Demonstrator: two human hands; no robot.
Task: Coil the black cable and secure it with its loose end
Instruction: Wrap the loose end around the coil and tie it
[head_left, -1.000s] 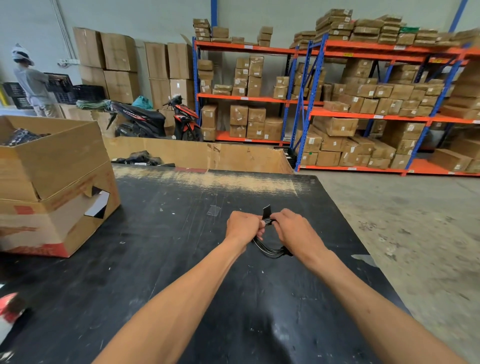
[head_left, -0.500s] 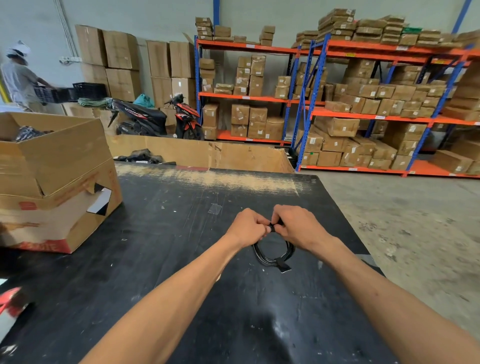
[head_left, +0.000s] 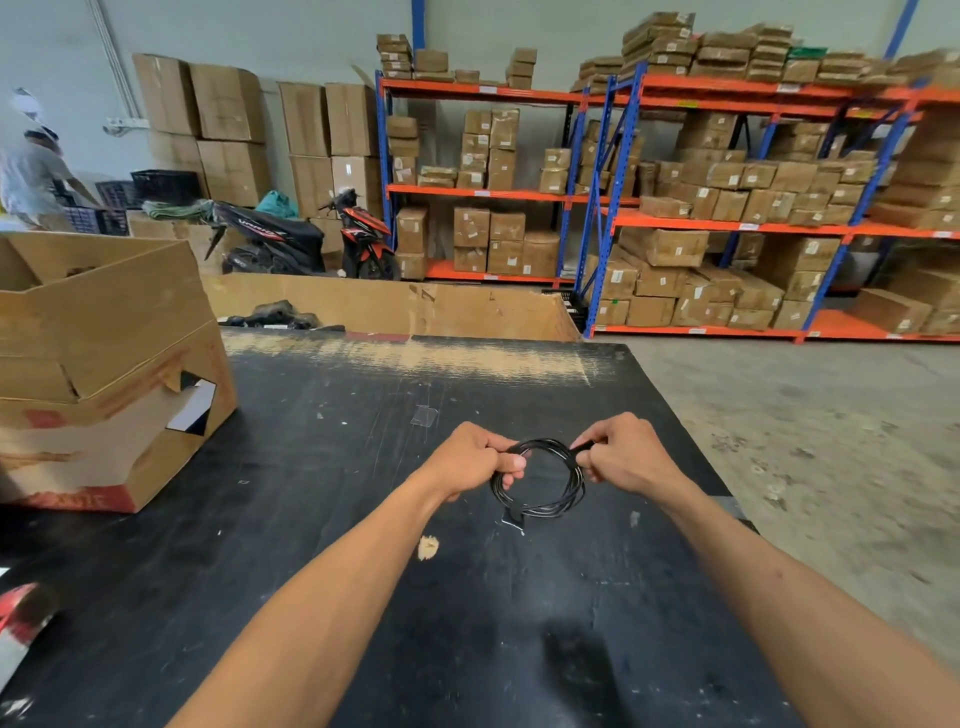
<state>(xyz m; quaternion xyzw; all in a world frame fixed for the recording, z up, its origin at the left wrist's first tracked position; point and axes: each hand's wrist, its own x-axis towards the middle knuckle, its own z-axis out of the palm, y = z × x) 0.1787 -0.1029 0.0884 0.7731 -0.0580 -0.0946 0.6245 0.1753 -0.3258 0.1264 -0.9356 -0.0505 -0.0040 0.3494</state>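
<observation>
While both forearms reach forward over the black table (head_left: 322, 519), the hands meet just above its middle with knuckles up. Left of the hands, a torn cardboard box (head_left: 104, 374) sits on the table. The left hand (head_left: 470, 460) curls its fingers round the left side of the black cable (head_left: 540, 478), already wound into a round coil. The right hand (head_left: 623, 457) pinches the coil's upper right, at a thicker black end.
</observation>
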